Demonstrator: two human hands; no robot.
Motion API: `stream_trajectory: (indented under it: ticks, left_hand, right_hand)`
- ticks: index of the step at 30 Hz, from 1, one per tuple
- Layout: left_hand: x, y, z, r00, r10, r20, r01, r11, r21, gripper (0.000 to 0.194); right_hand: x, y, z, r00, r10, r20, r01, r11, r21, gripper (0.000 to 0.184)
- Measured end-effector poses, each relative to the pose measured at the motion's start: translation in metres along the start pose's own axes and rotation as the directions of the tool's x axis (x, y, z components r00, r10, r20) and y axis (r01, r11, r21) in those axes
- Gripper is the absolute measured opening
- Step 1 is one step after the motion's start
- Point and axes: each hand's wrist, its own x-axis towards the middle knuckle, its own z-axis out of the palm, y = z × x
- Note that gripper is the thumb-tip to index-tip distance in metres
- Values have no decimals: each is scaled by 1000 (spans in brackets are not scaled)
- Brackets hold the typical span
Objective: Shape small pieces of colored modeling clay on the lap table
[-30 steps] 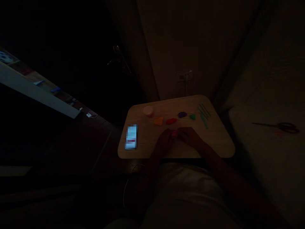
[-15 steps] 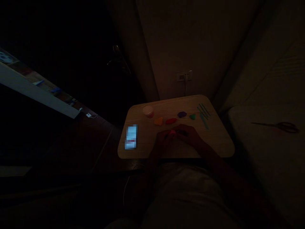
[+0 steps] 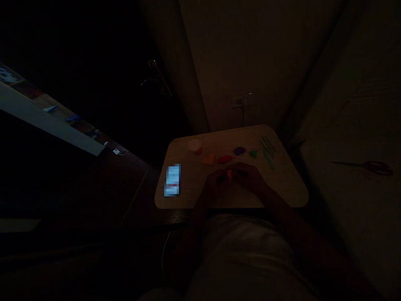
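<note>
In the dim light, my left hand [image 3: 214,184] and my right hand [image 3: 249,179] meet low over the near middle of a small wooden table [image 3: 191,200]. Between their fingertips is a small orange-red lump of modelling clay [image 3: 230,174], gripped from both sides; the fingers partly cover it. Just beyond the hands lie an orange clay piece [image 3: 209,159], a long red clay piece [image 3: 224,159], a dark purple clay piece [image 3: 239,151] and a green clay piece [image 3: 253,154].
A round tub [image 3: 195,146] stands at the table's back left, with a lit phone [image 3: 172,180] nearer me. Thin green sticks [image 3: 268,146] and a teal flat tool [image 3: 268,159] lie at the right. Scissors [image 3: 365,166] rest on a pale surface beyond. A wall socket [image 3: 242,100] holds a plug.
The orange-red lump has shifted slightly right and shows a narrower side between my fingers. Both hands stay in nearly the same place. The room looks darker.
</note>
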Motion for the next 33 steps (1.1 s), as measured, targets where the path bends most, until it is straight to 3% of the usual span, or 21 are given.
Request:
stream_trajectory:
  ticks: [7, 13, 17, 20, 24, 27, 33]
  left_hand:
    - [0, -2, 0, 999, 51, 2, -51, 997, 63, 38]
    - [1, -1, -3, 996, 46, -82, -38, 995, 95, 23]
    - [-2, 4, -6, 992, 85, -92, -62, 972, 226, 26]
    - [-4, 5, -4, 981, 176, -83, -134, 921, 365, 29]
    - [-4, 2, 1, 931, 364, 20, -311, 765, 564, 28]
    - [-5, -2, 4, 922, 383, 65, -338, 711, 616, 28]
    - [-6, 0, 4, 928, 369, 52, -336, 771, 540, 20]
  right_hand:
    - [-2, -2, 2, 991, 95, 91, -94, 995, -17, 35]
    - [1, -10, 1, 986, 58, 159, -60, 998, 3, 31]
    - [0, -9, -1, 980, 50, 193, -46, 999, -25, 36]
    - [-1, -8, -2, 971, 84, 226, -79, 996, -28, 44]
    - [-1, -6, -1, 961, 96, 260, -89, 995, -39, 38]
    - [-1, -5, -1, 953, 88, 290, -70, 995, -74, 35]
    - [0, -3, 0, 950, 121, 289, -105, 992, -70, 34]
